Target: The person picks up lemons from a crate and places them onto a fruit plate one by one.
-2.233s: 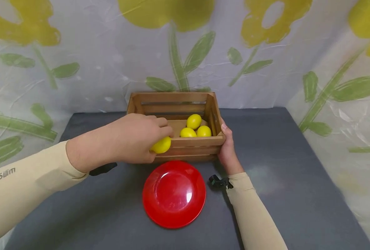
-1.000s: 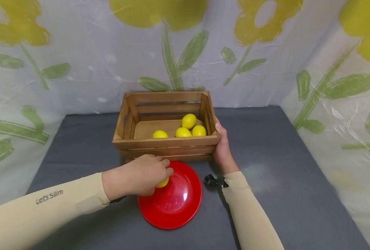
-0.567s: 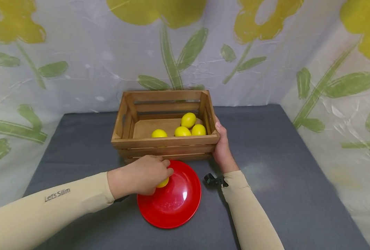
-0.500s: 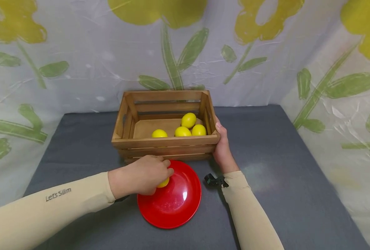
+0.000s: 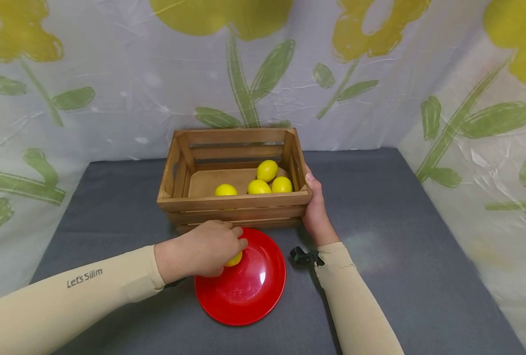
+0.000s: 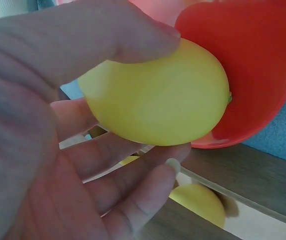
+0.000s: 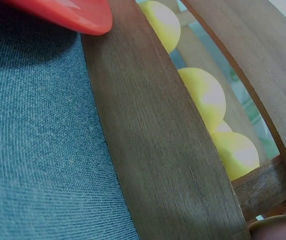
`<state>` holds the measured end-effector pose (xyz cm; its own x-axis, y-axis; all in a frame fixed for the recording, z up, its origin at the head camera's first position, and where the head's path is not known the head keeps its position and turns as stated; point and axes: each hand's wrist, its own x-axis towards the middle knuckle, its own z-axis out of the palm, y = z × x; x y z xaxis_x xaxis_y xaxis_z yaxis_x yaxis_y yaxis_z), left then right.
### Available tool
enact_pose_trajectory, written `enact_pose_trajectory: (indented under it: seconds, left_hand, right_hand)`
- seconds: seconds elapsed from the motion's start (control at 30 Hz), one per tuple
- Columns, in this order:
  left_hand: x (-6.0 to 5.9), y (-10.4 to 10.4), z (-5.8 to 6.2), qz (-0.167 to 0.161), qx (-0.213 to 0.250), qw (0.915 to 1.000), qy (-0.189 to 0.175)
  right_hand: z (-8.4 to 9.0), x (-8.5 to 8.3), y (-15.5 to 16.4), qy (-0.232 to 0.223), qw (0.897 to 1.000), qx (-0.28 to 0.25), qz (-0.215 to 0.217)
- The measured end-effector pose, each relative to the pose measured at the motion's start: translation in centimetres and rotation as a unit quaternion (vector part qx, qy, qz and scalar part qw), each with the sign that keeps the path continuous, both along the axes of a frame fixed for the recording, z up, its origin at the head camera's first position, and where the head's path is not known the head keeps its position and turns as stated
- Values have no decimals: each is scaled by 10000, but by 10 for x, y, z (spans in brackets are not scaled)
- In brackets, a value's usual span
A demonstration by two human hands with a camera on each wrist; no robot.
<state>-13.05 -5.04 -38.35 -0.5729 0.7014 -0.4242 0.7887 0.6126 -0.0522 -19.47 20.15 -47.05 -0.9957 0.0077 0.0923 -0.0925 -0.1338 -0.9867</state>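
Right now the left hand [image 5: 201, 249] has its fingers [image 6: 133, 45] curled round a yellow lemon [image 5: 234, 259], thumb on top and the others cupped beneath, as the left wrist view shows plainly. That lemon sits over the red plate [image 5: 245, 291], at about the plate's 10 o'clock edge; whether it already rests on the plate or is just above it cannot be told, since the hand covers the contact.

Behind the plate, at its 12 o'clock, stands the wooden crate [image 5: 234, 202] on the grey tabletop [image 5: 400, 222]. The right hand [image 5: 316, 214] is wrapped about the crate's near right corner, thumb up along the side wall, the other fingers out of sight behind the wood, so it seems to be steadying the crate.

Four more lemons lie inside the crate: one alone [image 5: 225, 190] toward the left of the floor, and three bunched toward the right [image 5: 267, 170], [image 5: 259, 187], [image 5: 282, 184], touching or nearly so.

Judging from how things lie, the work of moving lemons from crate to plate is barely begun: one lemon has reached the plate and is not yet let go, and nothing else lies on the plate. Four remain in the crate, if all are meant to go over.

A small black clip [image 5: 302, 256] shows at the right wrist.
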Motion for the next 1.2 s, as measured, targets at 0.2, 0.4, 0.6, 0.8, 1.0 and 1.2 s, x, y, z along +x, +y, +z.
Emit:
enact_pose_trajectory:
  seconds: [0.2,0.4,0.6,0.8,1.0,1.2]
  left_hand:
    - [0,-1,2,134,77,9998,-141]
    - [2,-2,9,212,174,9993,-250]
    - [3,-3,20,121,362,9990,-224]
    - [4,-3,35,156,567,9978,-298]
    - [2,-3,56,291,823,9943,-614]
    - [-5,3,83,304,944,9932,-603]
  right_hand:
    - [-1,-1,0,71,10000,-34,-5]
    - [0,0,-1,46,10000,-61,13]
    - [-2,-2,0,39,10000,-42,-11]
    - [-1,-4,0,63,10000,-32,12]
    - [-1,-3,-2,-1,10000,-83,55]
    - [-1,0,0,-64,10000,-17,1]
